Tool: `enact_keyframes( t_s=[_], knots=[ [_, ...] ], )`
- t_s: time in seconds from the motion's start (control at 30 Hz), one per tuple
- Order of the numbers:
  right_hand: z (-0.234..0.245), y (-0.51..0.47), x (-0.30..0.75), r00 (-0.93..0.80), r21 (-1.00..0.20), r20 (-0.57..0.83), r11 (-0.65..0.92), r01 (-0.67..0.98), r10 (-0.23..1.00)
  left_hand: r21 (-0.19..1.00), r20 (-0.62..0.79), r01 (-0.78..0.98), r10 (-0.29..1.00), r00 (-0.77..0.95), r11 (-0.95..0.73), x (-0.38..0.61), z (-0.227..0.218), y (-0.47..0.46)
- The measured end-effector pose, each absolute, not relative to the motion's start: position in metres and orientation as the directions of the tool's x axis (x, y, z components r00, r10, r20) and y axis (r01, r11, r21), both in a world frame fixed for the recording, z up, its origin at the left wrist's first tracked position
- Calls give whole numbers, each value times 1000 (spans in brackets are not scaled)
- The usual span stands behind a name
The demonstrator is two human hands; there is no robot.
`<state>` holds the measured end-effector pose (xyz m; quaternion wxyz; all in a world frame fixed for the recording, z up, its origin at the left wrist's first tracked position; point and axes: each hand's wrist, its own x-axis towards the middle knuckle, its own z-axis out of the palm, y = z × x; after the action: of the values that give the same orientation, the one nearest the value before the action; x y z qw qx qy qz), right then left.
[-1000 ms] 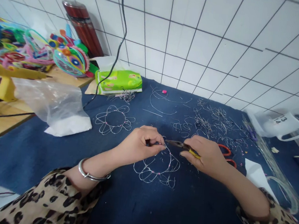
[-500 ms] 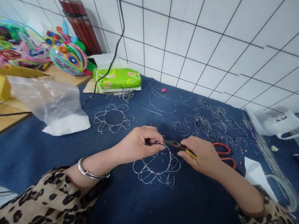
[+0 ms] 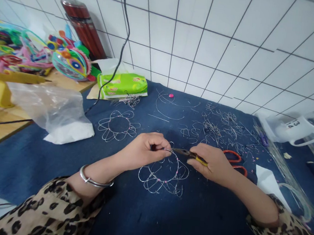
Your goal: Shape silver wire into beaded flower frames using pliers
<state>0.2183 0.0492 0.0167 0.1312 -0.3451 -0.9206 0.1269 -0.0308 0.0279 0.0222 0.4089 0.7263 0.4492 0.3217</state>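
My left hand [image 3: 149,150] pinches the upper edge of a flower-shaped wire ring [image 3: 164,180] with looped petals and small pink beads. Around the handles of pliers [image 3: 181,152] with yellow grips, my right hand [image 3: 211,162] is closed. The plier jaws point left and meet the ring's wire close to my left fingertips; whether they grip it I cannot tell. A similar wire flower [image 3: 119,124] lies flat on the blue cloth to the left. Red-handled scissors [image 3: 233,156] lie partly behind my right hand.
Loose bent wires [image 3: 215,125] are scattered at the back right. A white mug [image 3: 298,130] stands far right. A green tissue pack [image 3: 123,86], a plastic bag [image 3: 59,109] and a yellow glue gun [image 3: 5,83] are on the left. A black cord [image 3: 121,50] hangs at the back.
Hardly anything differs. The view has tilted very slightly; both hands keep their places, with the pliers still at the ring's upper edge.
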Motion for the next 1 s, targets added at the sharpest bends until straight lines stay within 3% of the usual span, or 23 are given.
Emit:
enact_keyframes(
  t_s=[0.33, 0.73, 1.0],
  knots=[
    [15, 47, 214, -697, -528, 106, 634, 565, 709, 917, 63, 344, 925, 375, -202, -31, 21, 25],
    [12, 47, 212, -706, -589, 68, 599, 542, 705, 862, 258, 327, 891, 373, -387, -38, 21, 31],
    [12, 46, 209, -728, -603, 21, 589, 537, 685, 900, 210, 289, 905, 370, -327, -38, 20, 30]
  ],
)
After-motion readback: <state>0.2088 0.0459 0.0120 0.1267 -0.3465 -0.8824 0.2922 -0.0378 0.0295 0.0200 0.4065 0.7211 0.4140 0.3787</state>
